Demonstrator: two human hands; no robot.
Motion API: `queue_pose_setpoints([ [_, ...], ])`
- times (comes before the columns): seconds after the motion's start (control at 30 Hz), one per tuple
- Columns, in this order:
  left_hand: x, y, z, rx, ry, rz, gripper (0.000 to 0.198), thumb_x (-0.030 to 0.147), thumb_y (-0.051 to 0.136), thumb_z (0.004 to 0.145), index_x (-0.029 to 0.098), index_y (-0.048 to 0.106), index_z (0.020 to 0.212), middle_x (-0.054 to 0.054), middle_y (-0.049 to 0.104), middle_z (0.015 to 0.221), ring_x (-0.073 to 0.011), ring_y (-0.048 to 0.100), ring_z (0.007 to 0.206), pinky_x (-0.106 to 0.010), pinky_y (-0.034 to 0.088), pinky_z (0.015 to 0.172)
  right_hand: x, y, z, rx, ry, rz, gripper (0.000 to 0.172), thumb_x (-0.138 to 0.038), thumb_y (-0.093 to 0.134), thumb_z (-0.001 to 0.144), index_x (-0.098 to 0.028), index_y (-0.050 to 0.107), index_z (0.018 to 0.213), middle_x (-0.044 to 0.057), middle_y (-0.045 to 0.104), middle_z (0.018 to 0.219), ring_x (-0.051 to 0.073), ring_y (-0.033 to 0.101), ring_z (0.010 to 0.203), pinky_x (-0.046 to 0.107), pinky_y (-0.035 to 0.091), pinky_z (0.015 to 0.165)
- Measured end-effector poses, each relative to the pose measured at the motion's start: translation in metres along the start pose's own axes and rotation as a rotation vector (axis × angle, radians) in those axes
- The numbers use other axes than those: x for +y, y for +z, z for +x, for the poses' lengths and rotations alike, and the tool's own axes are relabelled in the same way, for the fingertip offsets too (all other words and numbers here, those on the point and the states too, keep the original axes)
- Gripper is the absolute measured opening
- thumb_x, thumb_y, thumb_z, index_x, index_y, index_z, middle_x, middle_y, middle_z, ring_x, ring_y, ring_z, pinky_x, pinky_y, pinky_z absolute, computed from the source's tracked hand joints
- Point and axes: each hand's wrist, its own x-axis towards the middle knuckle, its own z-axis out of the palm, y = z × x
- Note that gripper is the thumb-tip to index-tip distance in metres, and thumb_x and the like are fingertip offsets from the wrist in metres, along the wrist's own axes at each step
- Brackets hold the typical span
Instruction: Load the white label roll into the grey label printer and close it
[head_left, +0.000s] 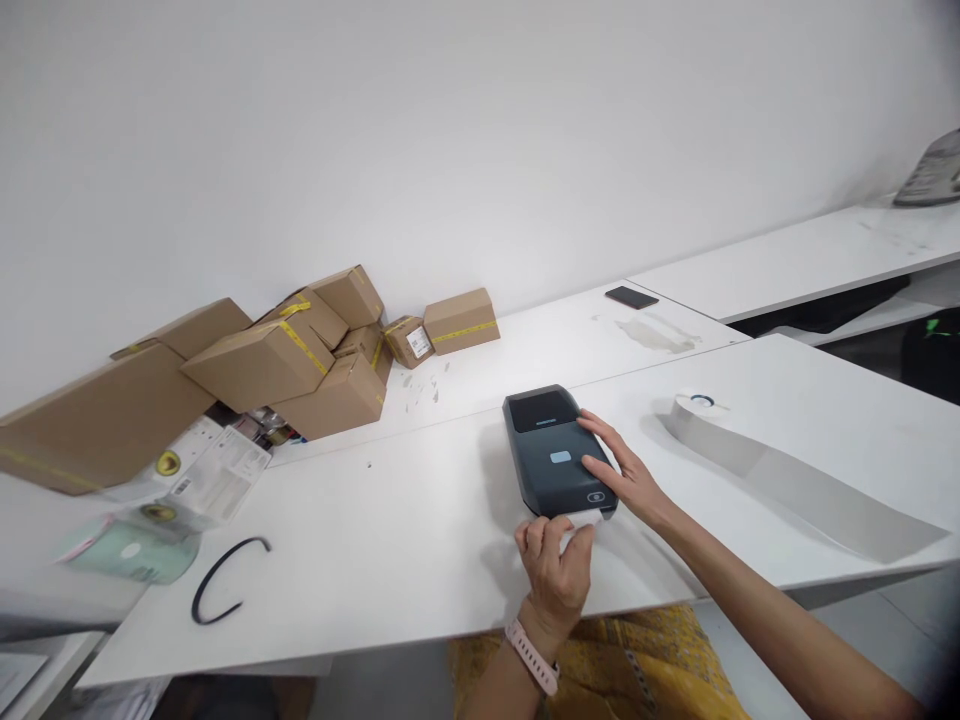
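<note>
A dark grey label printer [551,455] sits on the white table before me. My left hand [556,570], with a pink band on its wrist, is closed in a pinch on the white label paper [585,518] at the printer's front edge. Part of that paper is hidden behind my fingers. On the printer's right side lies my right hand [619,470], its fingers stretched out and apart, touching the cover and gripping nothing.
Cardboard boxes [259,365] are piled at the left against the wall. A black headband-like curve [206,585] and a green pouch [142,550] lie at front left. A loosely unrolled label strip [795,485] stretches across the right side. A phone [631,297] lies farther back.
</note>
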Motion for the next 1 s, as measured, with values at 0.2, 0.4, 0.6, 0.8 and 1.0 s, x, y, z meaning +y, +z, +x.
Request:
queue_pose_setpoints([
  [0.2,0.014,-0.013,0.039,0.154,-0.534,-0.373,0.073,0.057,0.053,0.088,0.025,0.031,0.15,-0.01,0.027,0.159,-0.0271,0.029,0.145,-0.04,0.031,0.115,0.006,0.017,-0.016,0.071,0.539,0.34,0.082,-0.063,0.051,0.086,-0.03,0.018,0.154,0.008,0.033,0.157,0.028,0.039,0.139,0.048,0.036,0.113],
  [0.4,0.007,-0.011,0.066,-0.01,-0.85,-0.792,0.086,0.056,0.059,0.085,0.025,0.018,0.154,-0.009,0.034,0.156,-0.0244,0.042,0.138,-0.031,0.045,0.106,0.0,0.014,-0.02,0.074,0.6,0.353,0.085,-0.064,0.054,0.085,-0.026,0.023,0.154,0.01,0.043,0.15,0.029,0.049,0.132,0.047,0.038,0.112],
  [0.6,0.002,-0.012,0.065,0.016,-0.809,-0.785,0.08,0.048,0.061,0.086,0.024,0.023,0.152,-0.012,0.042,0.151,-0.0261,0.049,0.132,-0.033,0.049,0.101,0.006,0.018,-0.019,0.129,0.596,0.365,0.081,-0.062,0.058,0.082,-0.028,0.031,0.151,0.008,0.05,0.146,0.032,0.053,0.128,0.049,0.045,0.106],
  [0.8,-0.001,-0.012,0.065,-0.007,-0.759,-0.779,0.077,0.048,0.059,0.087,0.02,0.025,0.151,-0.015,0.045,0.148,-0.0264,0.051,0.129,-0.035,0.048,0.103,0.005,0.021,-0.02,0.141,0.558,0.346,0.073,-0.06,0.056,0.084,-0.029,0.035,0.147,0.008,0.048,0.147,0.03,0.051,0.13,0.048,0.044,0.107],
  [1.0,-0.014,-0.012,0.026,0.111,-0.706,-0.68,0.062,0.06,0.039,0.093,0.023,0.044,0.142,-0.011,0.047,0.148,-0.0223,0.047,0.134,-0.033,0.044,0.108,-0.015,0.014,-0.028,0.209,-0.051,-0.236,0.038,-0.042,0.048,0.093,-0.035,0.052,0.131,0.005,0.043,0.149,0.031,0.037,0.138,0.058,0.037,0.108],
])
